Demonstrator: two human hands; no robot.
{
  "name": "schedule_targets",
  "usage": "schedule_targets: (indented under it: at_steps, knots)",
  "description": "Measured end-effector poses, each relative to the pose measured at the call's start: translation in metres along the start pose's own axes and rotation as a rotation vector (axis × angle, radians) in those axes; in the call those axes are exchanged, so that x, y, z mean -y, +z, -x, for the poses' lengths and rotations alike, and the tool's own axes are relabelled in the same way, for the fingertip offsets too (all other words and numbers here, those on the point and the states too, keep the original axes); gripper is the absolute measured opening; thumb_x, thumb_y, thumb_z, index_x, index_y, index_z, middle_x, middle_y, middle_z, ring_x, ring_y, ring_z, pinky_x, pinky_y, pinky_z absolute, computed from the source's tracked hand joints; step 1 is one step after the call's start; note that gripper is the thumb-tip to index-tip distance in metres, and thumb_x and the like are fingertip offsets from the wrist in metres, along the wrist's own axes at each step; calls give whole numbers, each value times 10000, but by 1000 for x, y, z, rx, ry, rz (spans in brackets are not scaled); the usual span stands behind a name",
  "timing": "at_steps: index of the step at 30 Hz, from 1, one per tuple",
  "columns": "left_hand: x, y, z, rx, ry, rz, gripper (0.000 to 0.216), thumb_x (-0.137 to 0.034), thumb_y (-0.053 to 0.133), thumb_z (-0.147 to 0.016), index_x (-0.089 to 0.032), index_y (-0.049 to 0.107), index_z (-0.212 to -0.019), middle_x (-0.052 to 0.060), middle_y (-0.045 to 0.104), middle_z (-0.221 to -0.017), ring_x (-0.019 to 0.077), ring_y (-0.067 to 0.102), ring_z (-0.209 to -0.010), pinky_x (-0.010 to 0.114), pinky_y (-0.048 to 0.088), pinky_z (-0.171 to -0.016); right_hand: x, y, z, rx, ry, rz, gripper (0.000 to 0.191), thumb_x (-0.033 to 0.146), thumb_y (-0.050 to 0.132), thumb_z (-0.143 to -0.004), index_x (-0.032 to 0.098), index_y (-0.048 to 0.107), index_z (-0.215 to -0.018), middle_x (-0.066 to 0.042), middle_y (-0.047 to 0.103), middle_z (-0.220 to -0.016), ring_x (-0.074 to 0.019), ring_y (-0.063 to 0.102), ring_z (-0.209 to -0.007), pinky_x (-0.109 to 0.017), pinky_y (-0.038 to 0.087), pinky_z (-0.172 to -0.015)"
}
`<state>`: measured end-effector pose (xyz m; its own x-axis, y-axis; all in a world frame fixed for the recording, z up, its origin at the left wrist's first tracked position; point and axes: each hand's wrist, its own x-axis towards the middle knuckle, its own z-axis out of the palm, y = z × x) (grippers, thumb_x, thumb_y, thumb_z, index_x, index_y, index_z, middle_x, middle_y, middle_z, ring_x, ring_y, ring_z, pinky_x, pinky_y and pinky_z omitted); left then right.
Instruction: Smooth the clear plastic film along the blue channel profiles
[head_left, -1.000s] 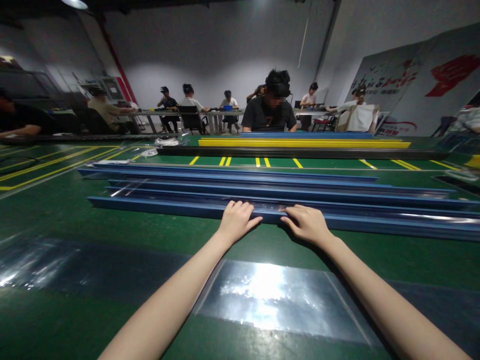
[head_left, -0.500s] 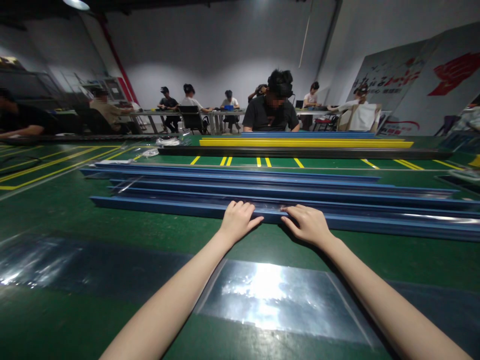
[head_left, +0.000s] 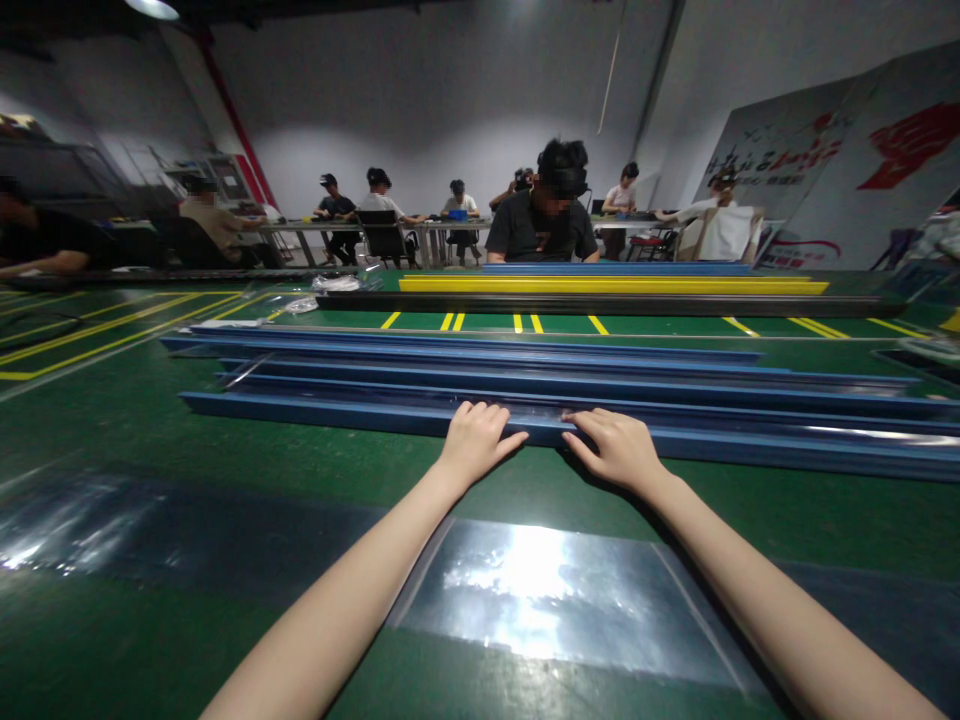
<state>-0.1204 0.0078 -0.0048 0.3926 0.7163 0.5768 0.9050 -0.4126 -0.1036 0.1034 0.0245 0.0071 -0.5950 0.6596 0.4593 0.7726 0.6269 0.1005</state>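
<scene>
A long blue channel strip (head_left: 337, 414) lies crosswise on the green table, nearest me among several blue strips. My left hand (head_left: 480, 438) is closed over its front wall, fingers over the top edge and thumb along the near face. A short way to the right, my right hand (head_left: 616, 445) grips the same wall, its thumb also on the near side. Between the hands, clear film glints inside the channel. Behind it lie more blue strips (head_left: 465, 350). The fingertips are partly hidden inside the channel.
Clear plastic film (head_left: 540, 590) lies flat under my forearms on the green table (head_left: 247, 650). Farther back are a black strip (head_left: 600, 305), a yellow strip (head_left: 615, 286) and a bundle of clear plastic (head_left: 337, 284). A person (head_left: 544, 225) sits opposite; others sit behind.
</scene>
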Motion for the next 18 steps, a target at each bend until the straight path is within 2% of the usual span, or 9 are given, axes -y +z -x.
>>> schedule_targets:
  at_steps: [18]
  knots:
    - [0,-1,0,1,-10,-9,376,-498,413,-841,-164,577,-782,39,634,-745,181,546,-702,316,325,-657,0,0,0,1,6,5,360,384,352,-869,182,616,-1007,-53,668,-988,-166,600,-844,-255,403,-687]
